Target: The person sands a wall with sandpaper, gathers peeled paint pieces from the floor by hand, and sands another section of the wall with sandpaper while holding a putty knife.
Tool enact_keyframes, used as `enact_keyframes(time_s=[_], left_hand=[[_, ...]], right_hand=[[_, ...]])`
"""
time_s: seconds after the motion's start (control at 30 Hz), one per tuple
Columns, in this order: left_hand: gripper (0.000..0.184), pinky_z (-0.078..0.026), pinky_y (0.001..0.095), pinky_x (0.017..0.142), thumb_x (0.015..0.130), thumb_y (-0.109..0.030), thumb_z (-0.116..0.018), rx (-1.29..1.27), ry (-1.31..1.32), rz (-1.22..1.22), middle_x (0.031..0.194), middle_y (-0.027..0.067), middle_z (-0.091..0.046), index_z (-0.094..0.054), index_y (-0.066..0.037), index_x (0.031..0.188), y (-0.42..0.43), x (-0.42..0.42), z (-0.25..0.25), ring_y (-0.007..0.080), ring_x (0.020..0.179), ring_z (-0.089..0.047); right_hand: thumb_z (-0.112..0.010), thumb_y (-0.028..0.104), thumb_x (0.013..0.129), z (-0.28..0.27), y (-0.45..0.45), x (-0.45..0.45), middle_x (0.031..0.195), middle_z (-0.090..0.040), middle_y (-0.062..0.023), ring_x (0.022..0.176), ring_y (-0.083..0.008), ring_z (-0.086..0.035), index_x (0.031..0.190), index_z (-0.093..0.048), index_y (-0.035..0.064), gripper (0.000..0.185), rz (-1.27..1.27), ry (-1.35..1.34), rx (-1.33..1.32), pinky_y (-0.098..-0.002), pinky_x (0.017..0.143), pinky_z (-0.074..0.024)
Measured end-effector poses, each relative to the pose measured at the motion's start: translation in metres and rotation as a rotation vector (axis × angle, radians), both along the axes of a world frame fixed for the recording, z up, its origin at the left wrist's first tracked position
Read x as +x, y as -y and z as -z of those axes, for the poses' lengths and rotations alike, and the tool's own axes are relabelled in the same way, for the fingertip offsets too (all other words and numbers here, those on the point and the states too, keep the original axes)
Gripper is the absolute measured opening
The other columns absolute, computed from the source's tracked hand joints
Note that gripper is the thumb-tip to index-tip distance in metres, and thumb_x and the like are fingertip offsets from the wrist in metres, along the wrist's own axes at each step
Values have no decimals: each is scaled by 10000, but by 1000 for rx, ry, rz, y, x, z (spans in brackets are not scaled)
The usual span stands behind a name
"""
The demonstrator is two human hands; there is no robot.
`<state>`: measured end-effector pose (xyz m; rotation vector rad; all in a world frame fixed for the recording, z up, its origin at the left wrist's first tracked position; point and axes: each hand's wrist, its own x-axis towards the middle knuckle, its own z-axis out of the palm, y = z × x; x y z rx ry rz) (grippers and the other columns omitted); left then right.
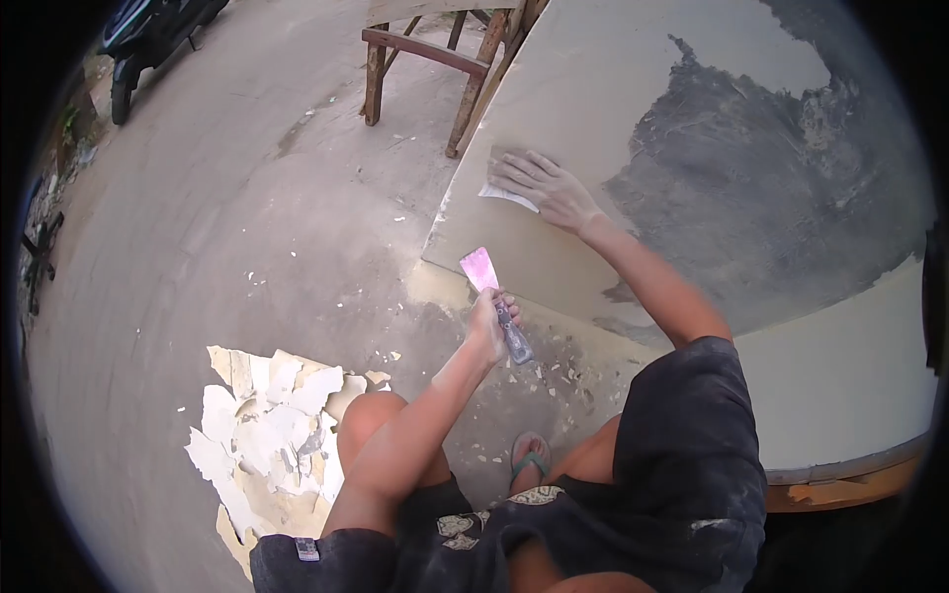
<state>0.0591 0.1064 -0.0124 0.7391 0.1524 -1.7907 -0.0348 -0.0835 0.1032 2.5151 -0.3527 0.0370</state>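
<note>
My left hand grips a putty knife by its dark handle, its pinkish blade pointing up and away from me. The blade is just off the near left corner of a large flat panel. On the panel, my right hand lies flat with its fingers stretched out, pressing a sheet of sandpaper to the surface. A pale edge of the sheet shows below the fingers; the rest is under the hand. A dark grey, rough patch spreads over the panel to the right of my right hand.
Peeled pale flakes are piled on the ground by my left knee. Small crumbs lie along the panel's near edge. A wooden stand is beyond the panel's left edge. Part of a motorbike shows at the top left. My sandalled foot is below.
</note>
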Motion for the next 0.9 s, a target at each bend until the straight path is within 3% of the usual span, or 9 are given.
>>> enact_keyframes(time_s=[0.07, 0.17, 0.3, 0.43, 0.53, 0.6, 0.73, 0.8, 0.9], left_hand=[[174, -472, 332, 625, 938, -214, -431, 18, 13, -41, 794, 47, -523, -452, -70, 1033, -1, 3, 0, 175, 696, -544], [182, -475, 350, 617, 950, -236, -407, 18, 29, -36, 789, 55, -517, -450, -73, 1019, 5, -3, 2, 187, 690, -543], [251, -479, 369, 631, 965, -312, -377, 121, 1, -10, 796, 67, -511, -454, -76, 1003, 8, -21, 4, 196, 691, -542], [323, -478, 386, 643, 970, -387, -352, 265, 49, -24, 806, 66, -504, -458, -82, 979, -3, -14, -7, 196, 704, -533], [337, -478, 390, 645, 970, -405, -356, 221, 65, -82, 813, 64, -502, -458, -85, 975, 3, 0, -11, 192, 715, -526], [328, -477, 388, 646, 971, -400, -362, 194, 73, -106, 817, 62, -502, -458, -86, 976, 2, 2, -8, 191, 719, -524], [292, -470, 375, 651, 971, -372, -380, 181, 64, -71, 818, 59, -503, -457, -91, 977, 1, -12, -7, 187, 716, -524], [273, -467, 367, 653, 971, -357, -387, 165, 54, -52, 818, 57, -503, -457, -93, 977, 8, -11, -6, 186, 713, -523], [273, -466, 357, 655, 964, -361, -399, 153, 49, -16, 836, 51, -509, -463, -99, 1007, 10, -15, 2, 176, 721, -523]], right_hand=[[-511, 160, 849, -82, -4, -2, 1540, -300, 33, 1415, -167, -276, 1466, -348, 295, 653, 187, 40, -439, -399, 1185, -179], [-490, 194, 928, -158, -5, -3, 1540, -304, -28, 1422, -235, -265, 1445, -393, 325, 542, 122, 527, -510, -474, 1158, -194], [-468, 195, 956, -123, -6, 27, 1561, -249, -56, 1438, -300, -209, 1459, -373, 315, 526, 174, 705, -438, -548, 1145, -140], [-473, 110, 850, 55, -17, -2, 1534, -318, -11, 1414, -160, -288, 1470, -354, 227, 642, 160, 49, -33, -376, 1172, -211], [-478, 140, 855, 72, -11, -25, 1535, -319, 9, 1414, -134, -282, 1457, -378, 205, 614, 108, 15, 153, -357, 1174, -207], [-487, 275, 915, -8, -11, -21, 1512, -340, 5, 1408, -168, -281, 1419, -422, 196, 515, 224, -36, -375, -393, 1170, -192], [-439, 379, 983, -218, -12, -13, 1378, -466, -235, 1321, -375, -391, 1261, -552, 41, 453, 134, 910, -800, -460, 1101, -262], [-426, 349, 982, -253, -37, -7, 1171, -582, -227, 1103, -330, -540, 1156, -570, -19, 432, -89, 1281, -318, -407, 968, -390], [-413, 330, 979, -272, -64, -17, 1010, -601, -184, 914, -280, -551, 1064, -568, -49, 418, -177, 1435, -370, -362, 832, -436]])
